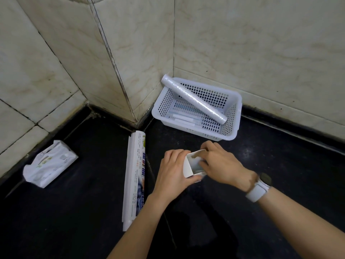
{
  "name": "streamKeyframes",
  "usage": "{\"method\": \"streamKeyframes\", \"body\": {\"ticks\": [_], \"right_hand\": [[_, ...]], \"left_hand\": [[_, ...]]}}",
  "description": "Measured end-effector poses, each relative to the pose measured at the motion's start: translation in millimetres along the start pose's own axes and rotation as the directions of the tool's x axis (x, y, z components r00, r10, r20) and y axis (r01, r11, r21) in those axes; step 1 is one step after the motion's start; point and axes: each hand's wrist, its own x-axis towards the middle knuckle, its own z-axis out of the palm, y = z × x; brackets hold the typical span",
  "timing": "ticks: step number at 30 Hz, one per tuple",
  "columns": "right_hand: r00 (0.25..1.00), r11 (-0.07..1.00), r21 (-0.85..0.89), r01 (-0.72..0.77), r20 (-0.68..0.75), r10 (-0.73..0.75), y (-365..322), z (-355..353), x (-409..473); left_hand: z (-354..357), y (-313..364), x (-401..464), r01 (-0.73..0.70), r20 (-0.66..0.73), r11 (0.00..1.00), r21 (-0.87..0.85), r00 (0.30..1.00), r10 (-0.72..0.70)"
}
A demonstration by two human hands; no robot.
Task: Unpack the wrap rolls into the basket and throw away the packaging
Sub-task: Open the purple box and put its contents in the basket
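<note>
A white perforated basket (233,107) stands on the black counter in the tiled corner. One unwrapped wrap roll (194,99) leans across it, its far end resting on the rim. A long printed wrap box (134,176) lies on the counter left of my hands. I hold a small open white carton (190,165) end-on. My left hand (173,171) grips its left side. The fingers of my right hand (218,163) reach into its open mouth; what they touch inside is hidden.
A crumpled white plastic package (49,163) lies at the far left against the wall. Flat white and blue items (184,116) lie in the basket bottom. Tiled walls close the back and left. A white watch (258,187) is on my right wrist.
</note>
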Motion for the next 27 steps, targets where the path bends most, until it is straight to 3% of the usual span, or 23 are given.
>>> {"method": "streamKeyframes", "body": {"ticks": [3,7,11,16,19,21,24,26,27], "right_hand": [[0.987,0.986,0.034,0.163,-0.011,-0.162,8.9,-11.8,-7.8],[0.964,0.961,0.076,0.266,0.001,-0.267,12.0,-17.9,-18.8],[0.952,0.953,0.05,0.299,0.049,-0.301,13.5,-17.3,-20.1],[0.959,0.965,0.014,0.263,-0.117,-0.26,20.1,-27.1,-14.5],[0.969,0.976,0.147,0.159,-0.212,-0.125,29.6,-41.3,-11.6],[0.936,0.941,0.322,0.105,-0.352,0.016,42.1,-54.0,-7.8],[0.774,0.773,0.622,0.125,-0.548,0.316,65.0,-68.3,0.2],[0.654,0.619,0.765,0.178,-0.562,0.507,81.1,-69.8,7.1],[0.625,0.601,0.786,0.146,-0.544,0.56,88.6,-67.9,12.0]], "left_hand": [[-1.3,-1.9,3.1,0.023,0.016,1.0,-0.009,1.0,-0.023],[-2.8,-1.7,9.4,0.042,0.042,0.999,0.0,0.998,-0.042],[-4.6,0.2,13.8,0.051,0.071,0.999,-0.021,0.996,-0.049],[-4.4,1.7,23.5,0.037,0.131,0.999,-0.016,0.991,-0.035],[-8.0,1.5,35.6,0.062,0.168,0.997,-0.054,0.984,-0.052],[-13.5,0.7,46.4,0.082,0.201,0.993,-0.081,0.977,-0.064],[-20.3,-8.5,60.3,0.126,0.255,0.986,-0.106,0.962,-0.096],[-22.5,-18.6,65.1,0.225,0.333,0.963,-0.151,0.929,-0.164],[-22.5,-23.4,66.9,0.28,0.377,0.943,-0.177,0.905,-0.198]]}}
